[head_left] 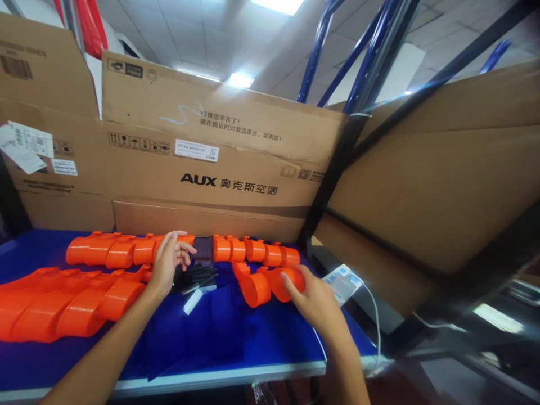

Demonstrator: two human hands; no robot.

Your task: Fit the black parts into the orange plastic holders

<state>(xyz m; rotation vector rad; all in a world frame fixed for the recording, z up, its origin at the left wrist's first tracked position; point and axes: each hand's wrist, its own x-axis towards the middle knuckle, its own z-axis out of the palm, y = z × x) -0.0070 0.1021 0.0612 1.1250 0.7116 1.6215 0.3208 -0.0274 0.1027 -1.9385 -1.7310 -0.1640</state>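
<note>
My right hand [317,298] grips an orange round, cup-like plastic part [282,286], the thumb across its front and the fingers behind it. A similar orange part [255,289] stands just left of it. Raised over the table, my left hand [167,261] holds nothing, and its fingers are spread and slightly curled. Close to those fingers are a dark rectangular object [203,250] and a pile of thin black strips [198,277]. Below the strips lies a small white piece [193,301].
Orange parts line the back in a left row [120,252] and a right row [255,251]. More orange parts [80,309] cover the left front. Cardboard panels [228,152] rise behind the blue tabletop [287,340]. A dark rack post [337,163], printed card [343,283] and white cable [377,318] are at right.
</note>
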